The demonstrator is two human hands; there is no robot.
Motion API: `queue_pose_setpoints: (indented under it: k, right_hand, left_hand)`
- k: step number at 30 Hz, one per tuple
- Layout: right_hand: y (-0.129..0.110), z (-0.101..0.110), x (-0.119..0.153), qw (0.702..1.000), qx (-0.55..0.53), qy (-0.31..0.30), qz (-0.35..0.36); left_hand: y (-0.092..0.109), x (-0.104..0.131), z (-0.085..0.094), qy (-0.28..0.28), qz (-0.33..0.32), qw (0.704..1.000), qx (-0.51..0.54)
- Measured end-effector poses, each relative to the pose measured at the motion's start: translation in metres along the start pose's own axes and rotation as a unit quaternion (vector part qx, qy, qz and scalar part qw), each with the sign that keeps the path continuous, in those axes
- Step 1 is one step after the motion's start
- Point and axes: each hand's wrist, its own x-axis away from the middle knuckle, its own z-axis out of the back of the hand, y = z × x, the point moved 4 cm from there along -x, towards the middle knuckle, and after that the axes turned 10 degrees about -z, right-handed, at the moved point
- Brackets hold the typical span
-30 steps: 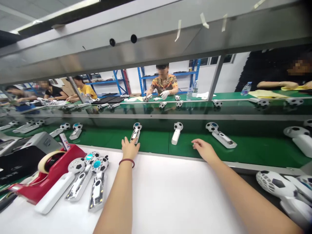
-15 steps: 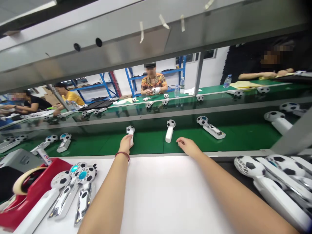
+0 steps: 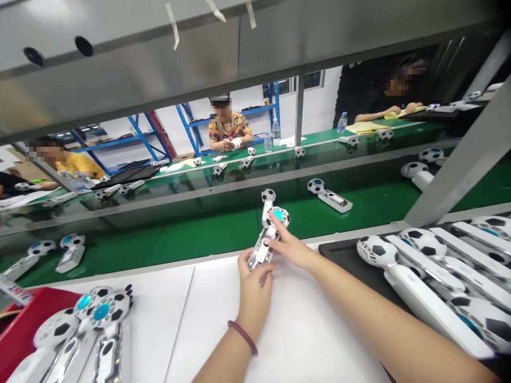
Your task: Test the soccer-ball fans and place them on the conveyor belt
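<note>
A handheld fan (image 3: 262, 253) with a football-patterned head and a turquoise centre is held tilted over the near edge of the belt. Its handle lies open, with the parts inside showing. My left hand (image 3: 255, 284), wearing a dark red bracelet, is closed around the lower end of the handle. Fingers of my right hand (image 3: 294, 248) grip the same fan near its neck, just below the head. Right behind it, another football fan (image 3: 268, 196) lies on the green belt (image 3: 179, 223), partly covered by the held one.
On the right, a black tray (image 3: 339, 255) holds several fans. More open fans (image 3: 106, 340) lie at left beside a red tape dispenser (image 3: 27, 324). A metal post (image 3: 459, 154) rises at right. Co-workers sit across the belt, including a person in a patterned shirt (image 3: 227, 130).
My left hand has brought a fan from the belt back and to the right, turning its open side up. My right hand has moved in and taken hold of it. The view has shifted right.
</note>
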Motion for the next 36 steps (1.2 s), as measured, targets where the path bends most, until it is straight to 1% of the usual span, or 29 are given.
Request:
queue_pose_setpoints:
  k: [2, 3, 7, 10, 12, 15, 18, 20, 21, 22, 24, 26, 27, 28, 30, 32, 36]
  right_hand:
    - [-0.002, 0.004, 0.001, 0.998, 0.042, 0.04, 0.018]
    - [-0.004, 0.004, 0.001, 0.997, 0.06, 0.049, 0.027]
    - [-0.008, 0.001, 0.001, 0.992, 0.109, 0.047, 0.03]
    - [-0.009, 0.003, 0.001, 0.985, 0.149, 0.076, 0.027]
    - [-0.008, 0.005, -0.001, 0.985, 0.149, 0.088, 0.025]
    - [-0.004, 0.01, -0.005, 0.99, 0.101, 0.095, 0.025]
    - [-0.003, 0.014, -0.006, 0.99, 0.087, 0.104, 0.035]
    - [-0.005, 0.013, -0.005, 0.987, 0.12, 0.102, 0.038]
    - [-0.006, 0.012, -0.003, 0.984, 0.143, 0.096, 0.039]
    - [-0.008, 0.01, -0.001, 0.982, 0.166, 0.082, 0.043]
    - [-0.013, 0.003, 0.004, 0.976, 0.206, 0.037, 0.06]
    - [-0.017, -0.003, 0.008, 0.97, 0.233, -0.002, 0.077]
    - [-0.018, -0.005, 0.01, 0.968, 0.24, -0.015, 0.076]
    - [-0.018, -0.005, 0.011, 0.968, 0.24, -0.02, 0.068]
    - [-0.016, -0.005, 0.011, 0.973, 0.224, -0.019, 0.043]
    - [-0.015, -0.004, 0.011, 0.979, 0.201, -0.02, 0.023]
    - [-0.013, -0.005, 0.011, 0.983, 0.182, -0.035, 0.007]
  left_hand:
    - [-0.003, -0.001, 0.0, -0.014, -0.012, 1.0, -0.018]
    - [-0.005, -0.002, 0.0, -0.019, -0.016, 0.999, -0.027]
    - [-0.014, -0.006, 0.001, -0.06, -0.011, 0.997, -0.046]
    - [-0.014, -0.005, 0.001, -0.079, -0.021, 0.995, -0.063]
    - [-0.01, -0.004, 0.0, -0.082, -0.042, 0.992, -0.085]
    - [-0.004, -0.001, 0.0, -0.087, -0.063, 0.99, -0.096]
    - [-0.007, 0.002, 0.0, -0.089, -0.029, 0.995, -0.028]
    - [-0.014, 0.001, 0.001, -0.062, 0.024, 0.996, 0.054]
    - [-0.018, 0.0, 0.001, -0.045, 0.061, 0.992, 0.104]
    - [-0.022, -0.001, 0.0, -0.029, 0.103, 0.981, 0.163]
    - [-0.027, -0.004, -0.003, -0.015, 0.178, 0.94, 0.291]
    - [-0.024, -0.008, -0.005, -0.023, 0.215, 0.893, 0.394]
    - [-0.021, -0.009, -0.006, -0.034, 0.222, 0.876, 0.427]
    - [-0.018, -0.01, -0.007, -0.049, 0.227, 0.864, 0.448]
    - [-0.012, -0.01, -0.007, -0.08, 0.235, 0.85, 0.464]
    - [-0.01, -0.009, -0.008, -0.102, 0.239, 0.846, 0.466]
    - [-0.013, -0.008, -0.008, -0.103, 0.239, 0.849, 0.46]
